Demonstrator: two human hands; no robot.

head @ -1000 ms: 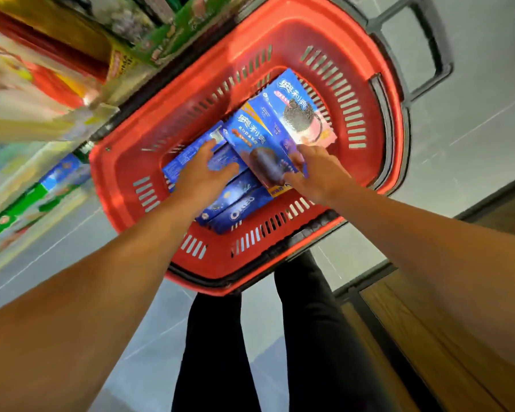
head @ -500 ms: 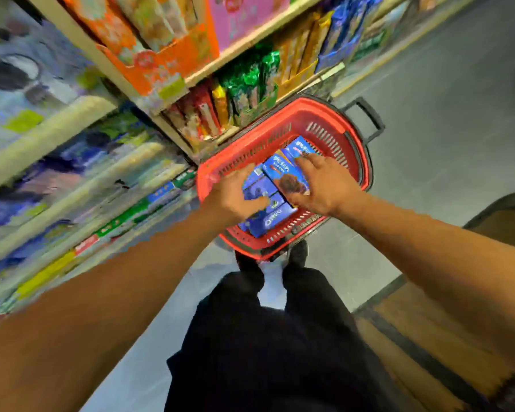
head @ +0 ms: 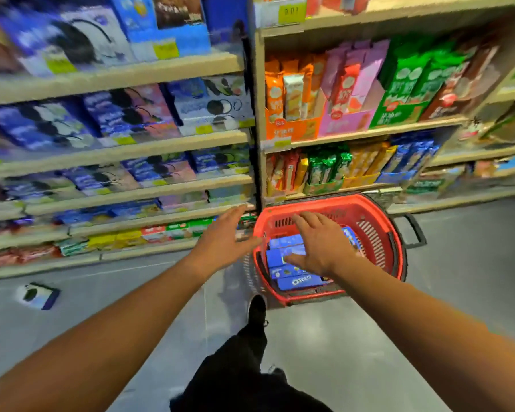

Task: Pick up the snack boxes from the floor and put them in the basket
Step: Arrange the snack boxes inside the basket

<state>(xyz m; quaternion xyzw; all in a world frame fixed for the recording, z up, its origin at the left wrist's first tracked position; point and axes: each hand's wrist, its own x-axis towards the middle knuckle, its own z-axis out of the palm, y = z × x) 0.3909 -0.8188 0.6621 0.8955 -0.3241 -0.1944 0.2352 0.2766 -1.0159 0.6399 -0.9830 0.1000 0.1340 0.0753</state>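
A red plastic basket point(head: 378, 233) stands on the grey floor in front of the shelves. Several blue snack boxes point(head: 298, 281) lie stacked inside it. My right hand point(head: 321, 245) hovers above the boxes with its fingers spread and holds nothing. My left hand point(head: 223, 242) is raised just left of the basket's rim, fingers straight, also empty. One more snack box point(head: 37, 295), white and dark blue, lies on the floor far to the left.
Tall shelves point(head: 250, 138) full of snack packs run along the back, close behind the basket. The basket's black handle point(head: 414, 233) sticks out to its right. My dark trouser leg and shoe point(head: 256, 313) stand just before the basket. Grey floor stretches left and right.
Both hands have let go of the boxes and lifted out of the basket. My view has risen and pulled back, so the shelves and the box on the floor now show.
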